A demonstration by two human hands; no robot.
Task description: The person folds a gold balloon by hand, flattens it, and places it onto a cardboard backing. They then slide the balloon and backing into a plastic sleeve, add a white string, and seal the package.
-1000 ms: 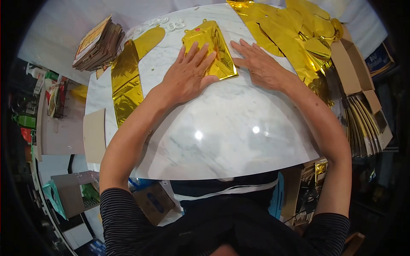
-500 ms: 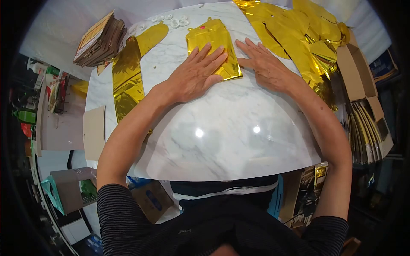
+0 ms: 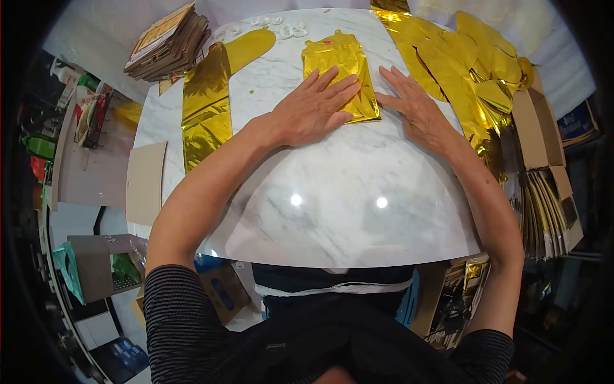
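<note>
A gold foil balloon [image 3: 332, 56] lies folded into a flat, roughly rectangular packet on the marble-patterned table. It has small tabs along its far edge and a red spot near that end. My left hand [image 3: 312, 110] rests flat across the packet's near left part, fingers stretched out and spread, hiding some of the foil. Just right of the packet, my right hand [image 3: 419, 114] is on the tabletop with its fingers extended, the thumb pointing at the packet's right edge. Neither hand grasps anything.
Another gold foil balloon [image 3: 208, 118] stretches along the table's left side. More gold foil balloons [image 3: 441, 61] are heaped at the right, beside a cardboard box [image 3: 536, 128] and upright flat packages [image 3: 543, 211]. Stacked cards [image 3: 165, 41] and white rings [image 3: 291, 30] sit at the back.
The view has shifted, so the table's contents appear slightly further right. Both hands keep nearly the same pose around the folded foil balloon.
</note>
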